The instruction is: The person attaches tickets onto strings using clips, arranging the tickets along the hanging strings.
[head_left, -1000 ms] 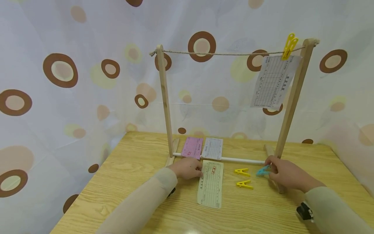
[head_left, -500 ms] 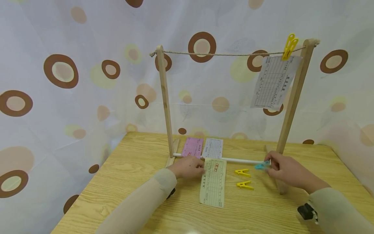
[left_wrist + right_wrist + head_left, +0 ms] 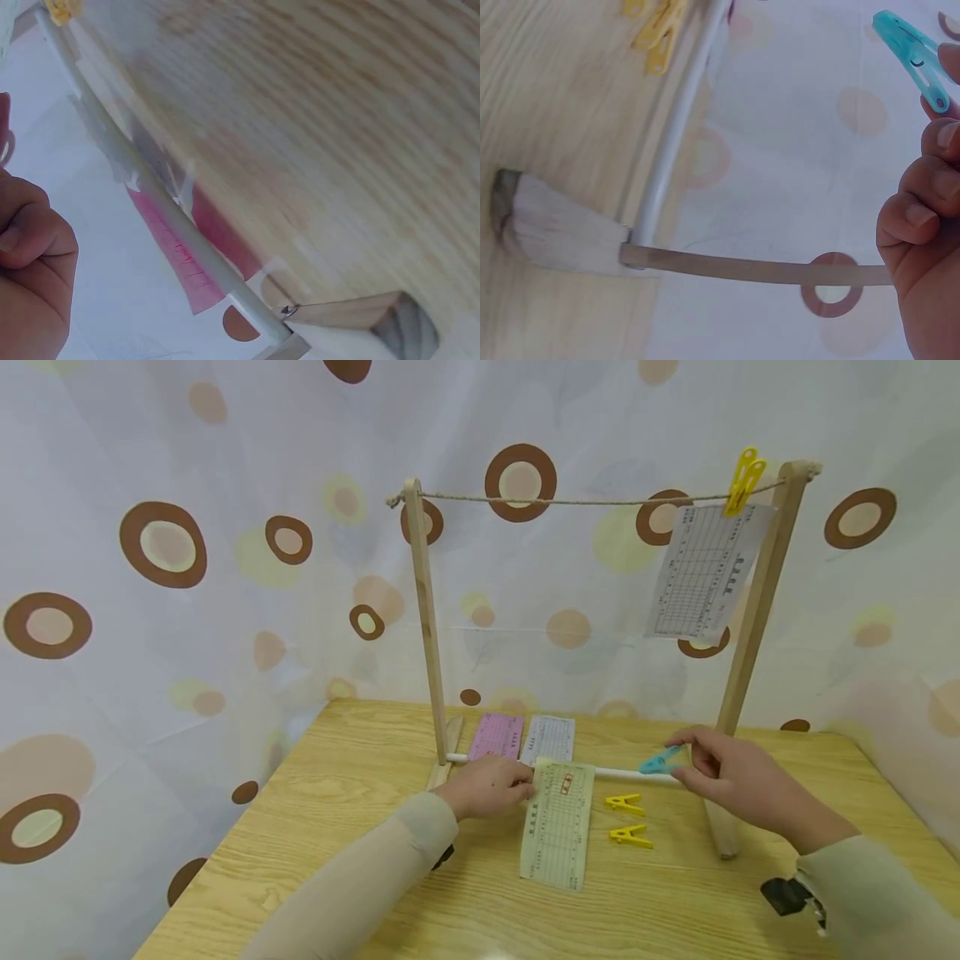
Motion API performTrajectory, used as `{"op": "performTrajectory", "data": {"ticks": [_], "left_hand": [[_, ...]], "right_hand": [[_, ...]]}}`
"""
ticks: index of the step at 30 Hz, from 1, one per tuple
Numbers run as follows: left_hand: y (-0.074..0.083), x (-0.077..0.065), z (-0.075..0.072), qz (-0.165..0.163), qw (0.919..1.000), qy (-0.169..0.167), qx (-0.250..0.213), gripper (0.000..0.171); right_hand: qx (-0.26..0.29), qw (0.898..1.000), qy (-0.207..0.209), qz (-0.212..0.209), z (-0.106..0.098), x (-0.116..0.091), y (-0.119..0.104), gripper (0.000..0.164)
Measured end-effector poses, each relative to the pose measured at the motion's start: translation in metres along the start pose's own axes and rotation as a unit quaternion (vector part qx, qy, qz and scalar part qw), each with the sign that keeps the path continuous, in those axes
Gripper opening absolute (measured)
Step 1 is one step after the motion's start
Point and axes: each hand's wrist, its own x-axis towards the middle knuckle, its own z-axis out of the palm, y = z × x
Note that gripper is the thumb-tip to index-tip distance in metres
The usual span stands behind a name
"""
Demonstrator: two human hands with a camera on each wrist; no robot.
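Clip (image 3: 657,763) pinched in right hand (image 3: 738,779); only head view shows left hand (image 3: 489,787) gripping paper (image 3: 558,828).

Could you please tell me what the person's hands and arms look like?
The left hand and right hand are ungloved. Pale beige sleeves reach the wrists. A small black device shows beneath the right sleeve; a black piece beneath the left.

A flat light-brown wood-grain table (image 3: 322,868) is supporting two pale wooden foot bars: the left bar (image 3: 439,777) is standing toward the left edge, the right bar (image 3: 723,835) toward the right edge. Two yellow plastic clips (image 3: 624,803) are lying between them. One pink printed paper slip (image 3: 498,735) and one white printed paper slip (image 3: 550,737) are lying side by side near the back edge.
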Motion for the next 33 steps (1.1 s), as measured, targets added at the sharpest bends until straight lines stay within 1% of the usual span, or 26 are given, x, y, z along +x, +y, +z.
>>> {"op": "performTrajectory", "data": {"ticks": [3, 8, 11, 17, 19, 23, 26, 28, 33], "left_hand": [[0.002, 0.000, -0.002, 0.003, 1.0000, 0.007, -0.002, 0.030], [0.006, -0.002, -0.009, 0.014, 0.9996, 0.024, 0.010, 0.029], [0.009, -0.003, -0.013, 0.014, 0.9991, 0.036, 0.018, 0.028], [0.012, -0.001, -0.024, 0.039, 0.9972, 0.050, 0.040, 0.028], [0.013, 0.000, -0.028, 0.048, 0.9962, 0.055, 0.048, 0.027], [0.015, 0.001, -0.038, 0.065, 0.9943, 0.067, 0.051, 0.027], [0.019, 0.000, -0.048, 0.086, 0.9910, 0.084, 0.058, 0.028], [0.022, -0.001, -0.054, 0.086, 0.9895, 0.094, 0.068, 0.028], [0.027, -0.003, -0.070, 0.079, 0.9873, 0.106, 0.087, 0.029]], "right_hand": [[-0.004, 1.000, 0.012, -0.014, -0.006, 0.001, -0.008, 0.024], [-0.007, 0.999, 0.027, -0.029, -0.019, 0.004, -0.021, 0.023], [-0.010, 0.999, 0.034, -0.037, -0.027, 0.006, -0.027, 0.022], [-0.042, 0.996, 0.058, -0.054, -0.043, 0.010, -0.035, 0.024], [-0.058, 0.994, 0.071, -0.066, -0.048, 0.011, -0.038, 0.025], [-0.086, 0.988, 0.099, -0.085, -0.058, 0.013, -0.041, 0.032], [-0.097, 0.986, 0.108, -0.081, -0.067, 0.015, -0.046, 0.035], [-0.096, 0.987, 0.111, -0.072, -0.074, 0.016, -0.051, 0.035], [-0.101, 0.985, 0.124, -0.068, -0.091, 0.021, -0.062, 0.035]]}}
